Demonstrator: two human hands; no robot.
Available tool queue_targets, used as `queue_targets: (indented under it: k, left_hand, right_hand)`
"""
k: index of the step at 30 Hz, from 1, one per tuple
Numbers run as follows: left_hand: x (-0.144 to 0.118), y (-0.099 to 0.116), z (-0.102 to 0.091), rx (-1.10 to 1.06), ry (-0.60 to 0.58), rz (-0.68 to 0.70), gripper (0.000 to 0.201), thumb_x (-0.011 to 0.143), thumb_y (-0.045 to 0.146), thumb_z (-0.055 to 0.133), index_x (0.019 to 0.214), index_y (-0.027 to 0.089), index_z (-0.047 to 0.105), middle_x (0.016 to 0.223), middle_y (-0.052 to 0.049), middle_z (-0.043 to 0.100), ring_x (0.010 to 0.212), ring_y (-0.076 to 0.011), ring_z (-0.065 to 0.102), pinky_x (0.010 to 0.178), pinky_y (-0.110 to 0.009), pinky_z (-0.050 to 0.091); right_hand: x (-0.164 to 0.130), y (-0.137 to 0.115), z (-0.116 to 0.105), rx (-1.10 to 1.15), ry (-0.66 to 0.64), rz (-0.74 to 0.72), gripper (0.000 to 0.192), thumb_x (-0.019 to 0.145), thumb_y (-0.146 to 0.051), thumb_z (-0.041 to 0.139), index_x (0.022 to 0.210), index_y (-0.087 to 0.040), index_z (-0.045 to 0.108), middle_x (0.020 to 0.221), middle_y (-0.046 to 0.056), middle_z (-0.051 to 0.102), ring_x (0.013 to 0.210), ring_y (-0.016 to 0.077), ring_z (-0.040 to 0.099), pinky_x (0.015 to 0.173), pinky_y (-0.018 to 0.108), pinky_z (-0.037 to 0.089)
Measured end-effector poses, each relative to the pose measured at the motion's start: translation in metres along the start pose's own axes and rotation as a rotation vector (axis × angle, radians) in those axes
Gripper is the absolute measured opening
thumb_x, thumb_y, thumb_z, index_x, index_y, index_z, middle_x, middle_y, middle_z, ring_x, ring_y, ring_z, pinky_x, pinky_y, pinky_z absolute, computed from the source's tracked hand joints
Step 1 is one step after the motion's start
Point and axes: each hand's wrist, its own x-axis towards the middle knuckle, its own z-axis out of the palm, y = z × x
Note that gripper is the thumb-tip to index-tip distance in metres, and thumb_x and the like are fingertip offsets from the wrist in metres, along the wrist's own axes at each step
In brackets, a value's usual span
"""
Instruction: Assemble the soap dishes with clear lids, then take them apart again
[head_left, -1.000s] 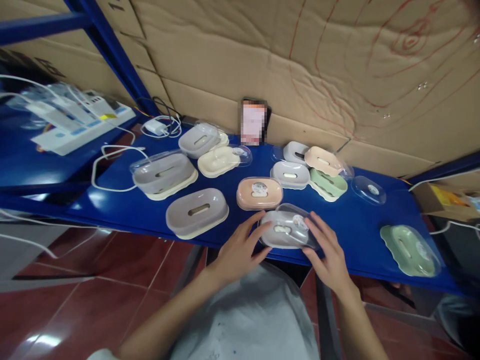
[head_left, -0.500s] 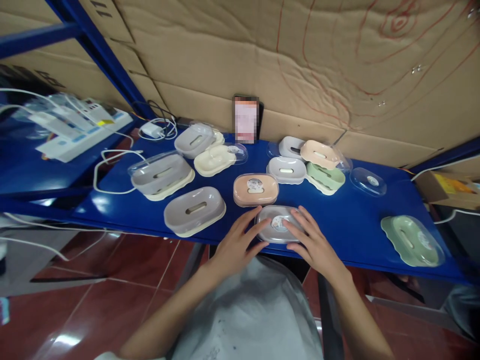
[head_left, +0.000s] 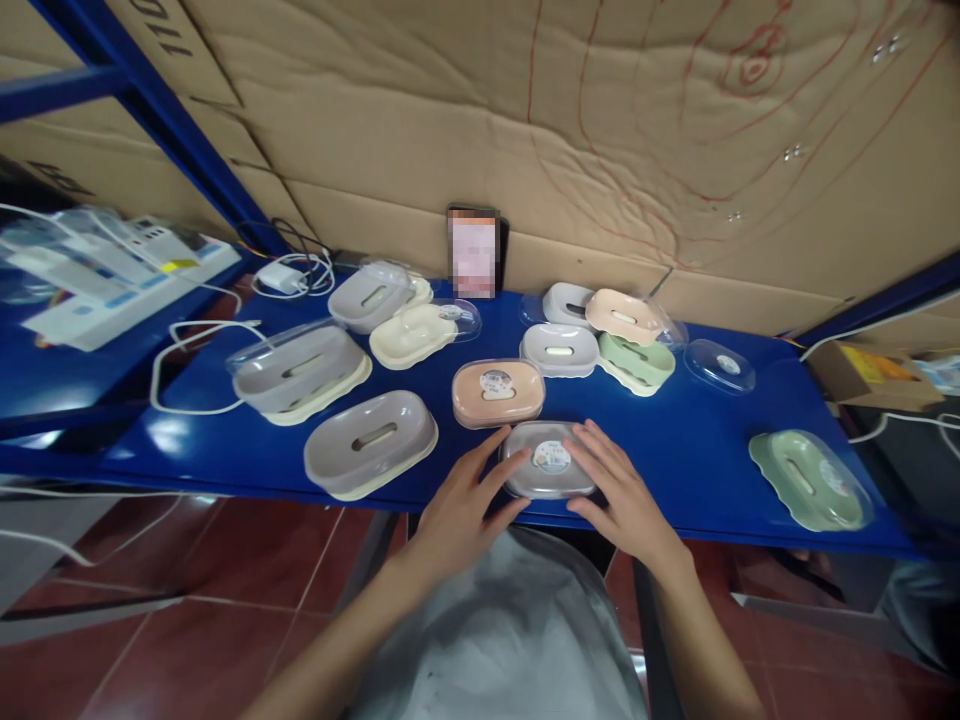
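Observation:
A grey soap dish (head_left: 550, 485) under a clear lid with a round label lies flat near the table's front edge. My left hand (head_left: 469, 495) is at its left end, fingers spread, fingertips over or on the lid's edge. At the right end my right hand (head_left: 619, 495) lies likewise, fingers stretched over the lid and thumb by the near edge. Neither hand is closed around the dish; whether every fingertip touches is unclear. Just behind is a lidded peach soap dish (head_left: 480, 405). To the left stands a grey dish on a cream base (head_left: 371, 440).
Several grey and cream dishes (head_left: 300, 370) fill the left side. Behind right are a white dish (head_left: 559, 350), a green one (head_left: 637, 365), a peach one (head_left: 624, 315) and a loose clear lid (head_left: 720, 367). A green lidded dish (head_left: 810, 480) lies far right. A phone (head_left: 474, 255) leans at the back.
My fingers have drawn slightly outward from the middle of the lid, so more of its label shows. The dish stays in place; the camera view has shifted a little.

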Motion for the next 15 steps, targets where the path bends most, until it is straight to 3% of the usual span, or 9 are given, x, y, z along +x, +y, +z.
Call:
queue_targets:
  k: [4, 8, 11, 15]
  left_hand:
    - [-0.001, 0.001, -0.002, -0.008, -0.007, -0.013, 0.058, 0.108, 0.038, 0.064, 0.163, 0.035, 0.047, 0.171, -0.011, 0.047, 0.152, -0.0316, 0.054, 0.120, -0.050, 0.055]
    - [-0.001, 0.000, -0.003, -0.020, -0.031, -0.025, 0.057, 0.108, 0.037, 0.065, 0.162, 0.036, 0.048, 0.171, -0.009, 0.047, 0.152, -0.0307, 0.055, 0.121, -0.049, 0.055]
    - [-0.001, -0.001, -0.003, -0.022, -0.036, -0.022, 0.057, 0.108, 0.037, 0.065, 0.162, 0.037, 0.047, 0.171, -0.009, 0.047, 0.152, -0.0312, 0.055, 0.121, -0.049, 0.055]
    - [-0.002, -0.002, -0.002, -0.023, -0.029, -0.017, 0.060, 0.107, 0.036, 0.066, 0.163, 0.037, 0.046, 0.172, -0.010, 0.046, 0.153, -0.0317, 0.054, 0.121, -0.050, 0.054]
  right_hand:
    - [-0.004, -0.002, 0.002, 0.068, 0.103, 0.084, 0.066, 0.113, -0.053, 0.047, 0.174, -0.034, 0.030, 0.177, 0.012, 0.037, 0.163, 0.0323, 0.039, 0.126, 0.059, 0.045]
    - [-0.006, 0.018, -0.013, -0.036, 0.232, 0.173, 0.053, 0.113, -0.044, 0.049, 0.165, -0.032, 0.048, 0.170, 0.011, 0.049, 0.157, 0.0294, 0.049, 0.125, 0.054, 0.047]
    - [0.001, 0.070, -0.049, -0.297, 0.318, 0.376, 0.049, 0.113, -0.049, 0.049, 0.154, -0.026, 0.060, 0.162, 0.015, 0.057, 0.152, 0.0307, 0.053, 0.125, 0.054, 0.044]
    - [0.016, 0.159, -0.100, -0.427, 0.346, 0.617, 0.080, 0.102, -0.071, 0.055, 0.146, -0.004, 0.063, 0.154, 0.039, 0.053, 0.151, 0.0536, 0.046, 0.113, 0.079, 0.035]
